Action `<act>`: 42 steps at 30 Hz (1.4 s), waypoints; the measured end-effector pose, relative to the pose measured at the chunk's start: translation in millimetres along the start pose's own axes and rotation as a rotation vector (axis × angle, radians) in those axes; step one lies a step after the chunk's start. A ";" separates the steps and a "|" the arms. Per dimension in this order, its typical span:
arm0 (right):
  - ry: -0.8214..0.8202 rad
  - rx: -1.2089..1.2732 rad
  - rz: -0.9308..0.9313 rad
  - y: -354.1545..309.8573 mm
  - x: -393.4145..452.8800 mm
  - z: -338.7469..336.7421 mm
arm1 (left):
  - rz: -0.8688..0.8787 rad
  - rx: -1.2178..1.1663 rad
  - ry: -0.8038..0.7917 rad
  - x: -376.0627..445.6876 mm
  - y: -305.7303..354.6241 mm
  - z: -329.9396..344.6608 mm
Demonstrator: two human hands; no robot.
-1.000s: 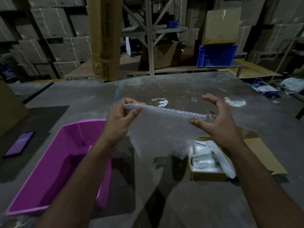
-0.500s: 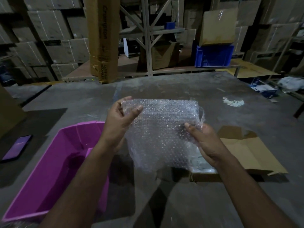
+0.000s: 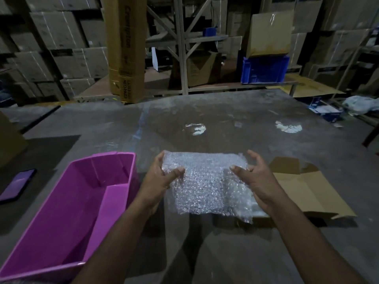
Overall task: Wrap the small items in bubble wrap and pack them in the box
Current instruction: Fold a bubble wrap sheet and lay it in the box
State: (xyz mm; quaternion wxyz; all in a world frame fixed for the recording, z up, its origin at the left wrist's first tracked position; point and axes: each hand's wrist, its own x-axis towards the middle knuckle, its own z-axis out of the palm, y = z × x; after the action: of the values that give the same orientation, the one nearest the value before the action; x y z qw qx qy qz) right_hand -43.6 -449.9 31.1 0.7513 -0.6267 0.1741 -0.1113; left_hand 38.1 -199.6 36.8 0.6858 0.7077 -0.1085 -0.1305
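A clear bubble wrap sheet (image 3: 207, 185) hangs in the air over the grey table, held by both hands at its upper corners. My left hand (image 3: 162, 179) pinches its left edge between thumb and fingers. My right hand (image 3: 254, 179) holds the right edge, thumb in front and fingers behind. An open cardboard box (image 3: 307, 191) lies on the table to the right, mostly hidden behind the wrap and my right hand; its contents are hidden.
A pink plastic tub (image 3: 82, 201) stands on the left of the table (image 3: 225, 124). A phone (image 3: 18, 185) lies at the far left. A tall cardboard carton (image 3: 125, 50) stands at the table's far edge. Shelves with boxes and a blue crate (image 3: 264, 68) stand behind.
The bubble wrap went from edge-on to spread flat facing me and came lower. My right hand shifted its hold on the right edge. The box's contents became hidden behind the sheet.
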 end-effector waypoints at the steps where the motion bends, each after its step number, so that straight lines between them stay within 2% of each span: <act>1: 0.038 0.007 -0.003 1.1 -0.8 0.5 | 0.029 0.039 0.033 -1.5 2.1 0.6; 6: 0.084 -0.004 -0.148 5.2 0.8 -3.5 | 0.150 0.100 0.076 -6.3 12.3 -0.2; 11: 0.028 0.009 -0.235 -6.1 -7.5 -4.2 | 0.166 0.015 -0.034 -5.6 15.6 -12.8; 14: -0.050 -0.022 -0.214 -9.8 -11.2 -5.2 | 0.199 0.090 -0.091 -3.7 15.1 -17.4; 16: -0.088 -0.124 -0.234 -9.4 -11.5 -5.8 | 0.210 0.177 -0.115 0.5 13.8 -21.4; 19: -0.084 -0.439 -0.339 -9.1 -11.4 -5.6 | 0.204 0.364 -0.145 3.0 15.9 -22.2; 21: -0.086 -0.528 -0.371 -10.5 -12.0 -3.2 | 0.218 0.398 -0.113 1.1 19.3 -18.8; 24: -0.078 -0.459 -0.373 -12.7 -11.9 -2.7 | 0.222 0.228 -0.070 -2.2 21.9 -19.8; 27: -0.095 -0.338 -0.361 -15.5 -12.7 -2.2 | 0.180 0.002 -0.125 -4.8 24.7 -22.7; 29: -0.102 -0.260 -0.340 -17.4 -14.2 -2.1 | 0.187 -0.043 -0.140 -5.8 26.1 -22.5; 33: -0.077 -0.236 -0.331 -22.0 -14.5 -2.5 | 0.250 0.105 -0.107 -2.1 23.2 -23.5; 37: -0.023 -0.343 -0.360 -26.8 -12.8 -4.4 | 0.238 0.342 -0.018 4.9 20.6 -26.2; 42: 0.054 -0.453 -0.348 -27.2 -10.0 -6.2 | 0.247 0.275 0.030 5.9 21.8 -20.8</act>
State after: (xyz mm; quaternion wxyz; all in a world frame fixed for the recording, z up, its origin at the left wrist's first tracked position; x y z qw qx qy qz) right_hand -53.8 -456.9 58.0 0.5567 -0.7960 0.1042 -0.2134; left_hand 51.2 -182.8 58.8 0.5951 0.7779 -0.2010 -0.0188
